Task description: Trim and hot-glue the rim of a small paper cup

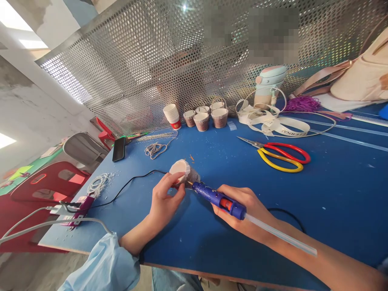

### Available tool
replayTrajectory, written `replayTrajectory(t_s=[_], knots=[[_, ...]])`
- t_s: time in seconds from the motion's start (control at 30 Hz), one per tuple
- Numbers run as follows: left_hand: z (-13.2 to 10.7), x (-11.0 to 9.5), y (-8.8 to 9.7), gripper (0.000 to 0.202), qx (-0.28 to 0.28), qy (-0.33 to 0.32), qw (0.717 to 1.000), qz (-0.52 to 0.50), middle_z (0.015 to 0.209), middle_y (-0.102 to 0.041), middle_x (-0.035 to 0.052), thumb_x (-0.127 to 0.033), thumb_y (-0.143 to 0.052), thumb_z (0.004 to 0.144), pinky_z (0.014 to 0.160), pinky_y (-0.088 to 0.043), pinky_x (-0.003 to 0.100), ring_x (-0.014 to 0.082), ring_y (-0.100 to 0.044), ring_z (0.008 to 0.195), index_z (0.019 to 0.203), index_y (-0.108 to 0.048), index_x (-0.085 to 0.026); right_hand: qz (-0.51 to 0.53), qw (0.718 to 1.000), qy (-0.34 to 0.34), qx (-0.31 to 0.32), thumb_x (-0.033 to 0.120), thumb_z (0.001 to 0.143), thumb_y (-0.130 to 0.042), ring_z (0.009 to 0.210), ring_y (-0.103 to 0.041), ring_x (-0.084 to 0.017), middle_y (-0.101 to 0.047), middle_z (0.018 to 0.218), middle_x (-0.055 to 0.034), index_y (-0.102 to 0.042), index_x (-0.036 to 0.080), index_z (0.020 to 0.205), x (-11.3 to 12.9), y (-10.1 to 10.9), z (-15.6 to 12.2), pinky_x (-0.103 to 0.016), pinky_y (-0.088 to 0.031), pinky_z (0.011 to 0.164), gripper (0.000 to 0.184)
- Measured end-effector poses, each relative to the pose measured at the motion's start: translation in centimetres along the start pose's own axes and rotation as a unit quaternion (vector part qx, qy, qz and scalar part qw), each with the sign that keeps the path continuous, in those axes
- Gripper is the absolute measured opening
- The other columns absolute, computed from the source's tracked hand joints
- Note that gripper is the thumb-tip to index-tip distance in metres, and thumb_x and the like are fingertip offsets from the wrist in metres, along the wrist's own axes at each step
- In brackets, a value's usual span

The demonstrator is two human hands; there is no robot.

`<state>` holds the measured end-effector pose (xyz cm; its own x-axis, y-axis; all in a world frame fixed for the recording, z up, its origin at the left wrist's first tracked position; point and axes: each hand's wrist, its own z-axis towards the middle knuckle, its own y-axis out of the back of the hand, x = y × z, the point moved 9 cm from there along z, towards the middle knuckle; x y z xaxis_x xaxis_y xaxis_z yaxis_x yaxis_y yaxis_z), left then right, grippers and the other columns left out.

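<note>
My left hand [166, 193] pinches the rim of a small paper cup [193, 175] wrapped in brownish cord, which lies tilted with its mouth toward me. Fingers of my right hand [235, 202] are wrapped round a blue hot glue gun [209, 195]. Its metal nozzle points at the cup's side, close to my left fingertips; whether it touches cannot be made out. A long clear glue stick [281, 235] sticks out of the gun's back end, over my right forearm.
Several wrapped cups [201, 122] stand at the back beside a stack of paper cups [171, 114]. Red-and-yellow scissors [280, 155] lie to the right, near white ribbon [279, 124]. At left are a phone [119, 149], loose cord [156, 150], a purple power strip [81, 210] and a black cable [121, 190].
</note>
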<state>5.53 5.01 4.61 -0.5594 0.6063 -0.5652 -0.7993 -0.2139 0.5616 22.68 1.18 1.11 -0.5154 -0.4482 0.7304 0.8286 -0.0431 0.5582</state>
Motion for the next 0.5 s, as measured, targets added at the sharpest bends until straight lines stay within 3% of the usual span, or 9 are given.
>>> replayTrajectory(t_s=[0.2,0.5], knots=[[0.5,-1.0,0.3,0.018,-0.010,-0.062,0.998,0.024,0.069,-0.061,-0.0016,-0.011,-0.056,0.083,0.056,-0.046,0.017,0.0073,-0.055,0.058,0.088,-0.071,-0.020,0.010,1.000,-0.010,-0.019,0.023,0.080,-0.057,0.050,-0.047,-0.011,-0.057,0.061,0.0035,-0.051,0.022,0.074,-0.6,0.2,-0.2,-0.024,-0.035,0.053,0.009],[0.1,-1.6,0.4,0.020,-0.014,-0.138,0.989,0.045,0.072,-0.061,-0.0009,-0.009,-0.057,0.086,0.055,-0.047,0.016,0.0068,-0.056,0.060,0.097,-0.071,-0.020,0.030,0.999,-0.004,-0.037,0.022,0.079,-0.059,0.049,-0.044,-0.010,-0.053,0.057,0.0051,-0.051,0.023,0.073,-0.7,0.7,-0.2,-0.023,-0.035,0.052,0.010]])
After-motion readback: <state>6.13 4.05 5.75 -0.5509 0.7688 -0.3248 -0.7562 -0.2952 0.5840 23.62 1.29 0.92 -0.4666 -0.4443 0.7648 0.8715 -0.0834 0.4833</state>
